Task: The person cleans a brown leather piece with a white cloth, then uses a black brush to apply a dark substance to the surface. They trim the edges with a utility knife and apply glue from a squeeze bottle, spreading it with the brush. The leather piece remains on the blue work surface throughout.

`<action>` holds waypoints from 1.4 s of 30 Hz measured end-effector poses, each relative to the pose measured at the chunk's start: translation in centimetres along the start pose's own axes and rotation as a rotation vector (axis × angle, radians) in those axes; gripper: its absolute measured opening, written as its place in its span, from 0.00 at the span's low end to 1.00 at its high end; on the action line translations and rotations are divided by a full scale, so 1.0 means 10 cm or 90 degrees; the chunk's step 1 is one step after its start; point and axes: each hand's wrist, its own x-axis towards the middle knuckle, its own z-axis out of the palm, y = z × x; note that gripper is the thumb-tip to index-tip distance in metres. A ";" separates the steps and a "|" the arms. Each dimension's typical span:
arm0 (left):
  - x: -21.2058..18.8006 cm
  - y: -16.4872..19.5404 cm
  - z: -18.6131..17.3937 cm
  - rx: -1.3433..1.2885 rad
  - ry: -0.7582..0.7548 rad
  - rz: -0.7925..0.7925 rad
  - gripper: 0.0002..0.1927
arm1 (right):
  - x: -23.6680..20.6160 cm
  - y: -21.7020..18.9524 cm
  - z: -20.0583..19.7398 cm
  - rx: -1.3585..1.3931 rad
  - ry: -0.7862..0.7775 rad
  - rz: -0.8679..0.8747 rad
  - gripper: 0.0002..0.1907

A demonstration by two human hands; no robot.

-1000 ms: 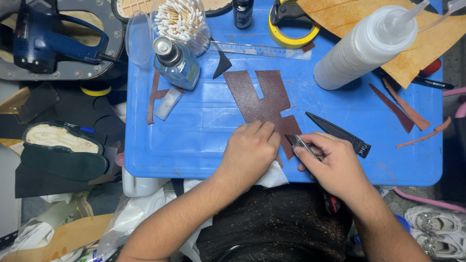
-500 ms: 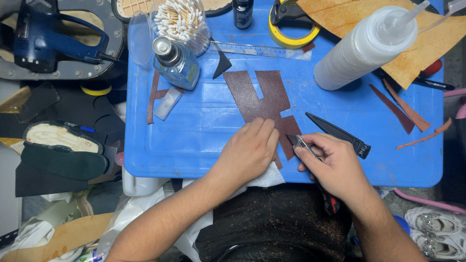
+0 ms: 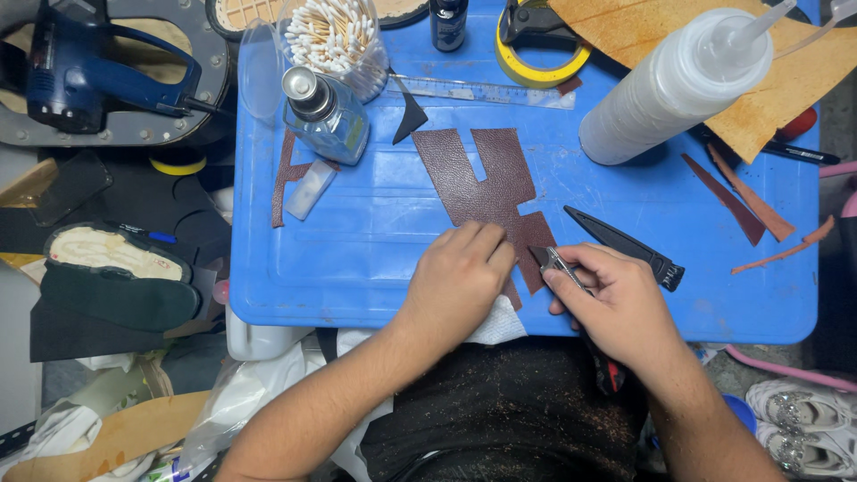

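Note:
A brown leather piece (image 3: 482, 183) with cut-out notches lies on the blue plastic lid (image 3: 375, 241) that serves as a work surface. My left hand (image 3: 460, 281) presses flat on the near end of the leather. My right hand (image 3: 616, 299) grips a small metal-bladed knife (image 3: 552, 261), its tip touching the leather's lower right edge beside my left fingers. A black knife sheath (image 3: 625, 245) lies just past my right hand.
A white squeeze bottle (image 3: 678, 85) lies at the back right over a tan leather sheet (image 3: 786, 62). A clear glass bottle (image 3: 326, 116), a cotton swab jar (image 3: 335, 40), yellow tape (image 3: 544, 49), a ruler (image 3: 482, 89) and leather strips (image 3: 741, 196) surround the work. A blue power tool (image 3: 89, 76) sits left.

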 end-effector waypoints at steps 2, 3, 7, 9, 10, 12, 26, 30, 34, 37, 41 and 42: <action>0.01 0.07 0.05 0.043 -0.026 0.006 0.07 | 0.01 0.02 0.00 0.014 0.000 0.019 0.14; 0.02 0.10 0.07 0.065 -0.039 0.009 0.08 | 0.01 0.03 0.00 0.012 -0.001 0.012 0.14; 0.05 0.13 0.11 0.116 -0.045 0.033 0.08 | -0.01 0.02 -0.03 0.015 -0.015 -0.010 0.14; 0.05 0.11 0.09 0.118 -0.033 0.045 0.11 | -0.03 0.00 -0.07 0.001 -0.022 -0.028 0.14; 0.04 0.09 0.07 0.126 -0.036 0.055 0.11 | -0.04 -0.02 -0.09 -0.019 -0.023 -0.042 0.14; 0.03 0.02 0.02 0.141 -0.040 0.075 0.11 | -0.05 -0.08 -0.15 -0.083 -0.013 -0.149 0.13; -0.32 -0.32 -0.35 -0.199 0.005 -0.043 0.12 | 0.14 -0.63 0.02 -0.356 -0.166 -0.401 0.13; -0.32 -0.29 -0.36 -0.226 0.030 -0.107 0.19 | 0.18 -0.71 0.11 -0.453 -0.194 -0.368 0.14; -0.30 -0.26 -0.31 -0.184 0.022 -0.139 0.27 | 0.21 -0.75 0.15 -0.497 -0.204 -0.378 0.16; -0.31 -0.27 -0.28 -0.116 0.014 -0.125 0.28 | 0.22 -0.77 0.17 -0.534 -0.209 -0.372 0.17; -0.33 -0.31 -0.26 -0.082 0.007 -0.119 0.28 | 0.22 -0.81 0.20 -0.560 -0.222 -0.363 0.17; -0.33 -0.31 -0.26 -0.083 0.008 -0.119 0.28 | 0.22 -0.82 0.21 -0.566 -0.224 -0.362 0.17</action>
